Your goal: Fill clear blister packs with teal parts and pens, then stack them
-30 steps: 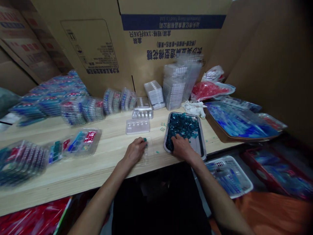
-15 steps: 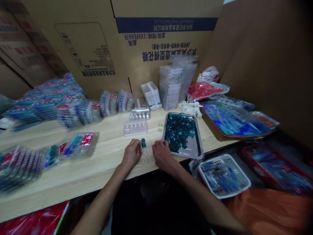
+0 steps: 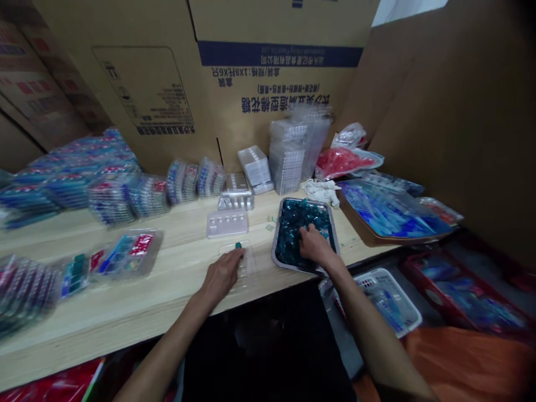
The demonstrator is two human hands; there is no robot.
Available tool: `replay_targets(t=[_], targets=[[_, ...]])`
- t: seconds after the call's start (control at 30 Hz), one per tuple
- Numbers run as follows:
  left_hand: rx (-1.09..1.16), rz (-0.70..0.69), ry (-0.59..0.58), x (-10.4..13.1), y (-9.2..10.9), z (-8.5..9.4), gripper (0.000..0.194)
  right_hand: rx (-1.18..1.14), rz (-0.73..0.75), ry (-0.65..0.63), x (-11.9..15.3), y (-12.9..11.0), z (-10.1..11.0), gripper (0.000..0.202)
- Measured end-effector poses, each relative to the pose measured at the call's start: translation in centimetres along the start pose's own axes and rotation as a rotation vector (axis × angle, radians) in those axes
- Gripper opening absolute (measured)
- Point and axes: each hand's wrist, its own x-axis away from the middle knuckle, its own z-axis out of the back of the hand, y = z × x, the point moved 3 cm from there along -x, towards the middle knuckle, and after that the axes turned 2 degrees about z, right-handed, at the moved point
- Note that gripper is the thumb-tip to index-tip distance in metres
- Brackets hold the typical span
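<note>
Nearest, below the counter point(image 3: 180, 273) at right, we see a white basket point(image 3: 416, 319) holding blue-toned packets point(image 3: 389, 306). By the counter's near edge, our left hand point(image 3: 223, 272), fingers bent and nearly closed, rests on a clear tray point(image 3: 248, 267); a teal piece point(image 3: 238, 245) shows just beyond the fingertips, at the tray's far end. We cannot tell whether they grip anything. To its right, our right hand point(image 3: 315, 245) reaches into a metal tray point(image 3: 335, 237), fingers curled, partly spread among the heaped pieces point(image 3: 288, 226), likewise teal; any hold is hidden. Slightly farther, we note a pale tray point(image 3: 227, 224) lying flat, then a tall tray stack point(image 3: 288, 159) beside a white cloth point(image 3: 321, 192). Farthest: a cardboard box point(image 3: 221, 25), print inverted.
</note>
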Motion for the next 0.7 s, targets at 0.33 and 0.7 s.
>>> replay_targets(t=[0.33,0.7], targets=[[0.217,0.263,0.294,-1.3,1.0,3.6,0.034,-0.247,-0.085,0.305,-0.9,1.6,1.0,0.028],[1.286,0.679,0.126,-7.5,9.0,-0.5,0.032,-0.875,0.322,0.357,1.5,-5.6,0.7,0.05]])
